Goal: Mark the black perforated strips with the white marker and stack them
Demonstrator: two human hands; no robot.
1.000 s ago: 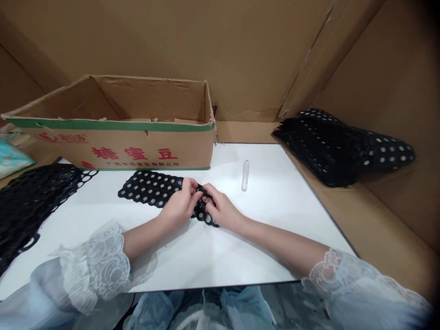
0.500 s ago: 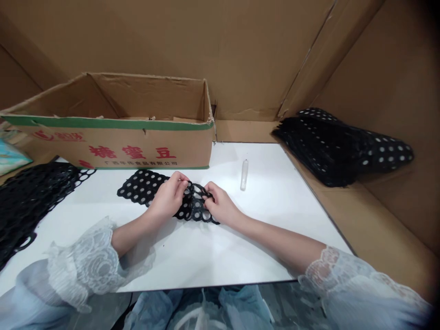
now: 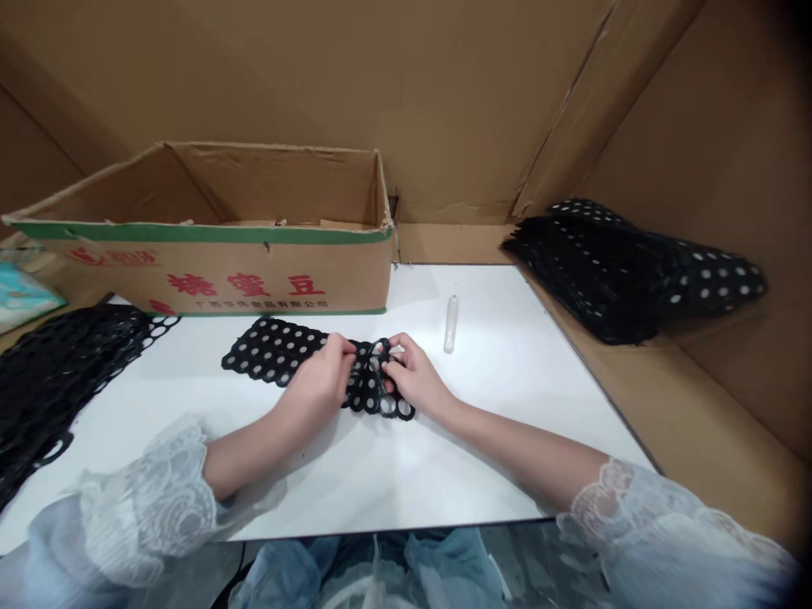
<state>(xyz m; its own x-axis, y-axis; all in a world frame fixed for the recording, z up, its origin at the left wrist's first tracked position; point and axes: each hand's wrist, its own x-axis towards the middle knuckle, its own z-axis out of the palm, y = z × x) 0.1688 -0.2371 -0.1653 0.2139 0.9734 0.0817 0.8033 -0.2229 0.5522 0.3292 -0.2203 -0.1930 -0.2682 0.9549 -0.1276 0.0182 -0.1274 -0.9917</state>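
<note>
On the white tabletop lies a strip of black fabric with round dots or holes (image 3: 272, 351), its left part flat and its right end bunched up. My left hand (image 3: 323, 372) pinches the strip near its middle, thumb and forefinger closed. At the right end my right hand (image 3: 412, 376) grips the raised, ring-like edge of the same fabric between thumb and fingers. The bit of cloth right inside each pinch is partly hidden by the fingers.
A cardboard box (image 3: 285, 271) with red lettering stands behind the fabric. More black perforated fabric (image 3: 57, 364) is heaped at left; a stack of dotted black fabric (image 3: 609, 271) lies at right. A small clear tube (image 3: 451, 324) rests on the tabletop (image 3: 507, 397). Cardboard walls surround it.
My left hand has shifted slightly right along the fabric. My right hand has moved a little right, and the loop of edge between my hands has narrowed and folded over.
</note>
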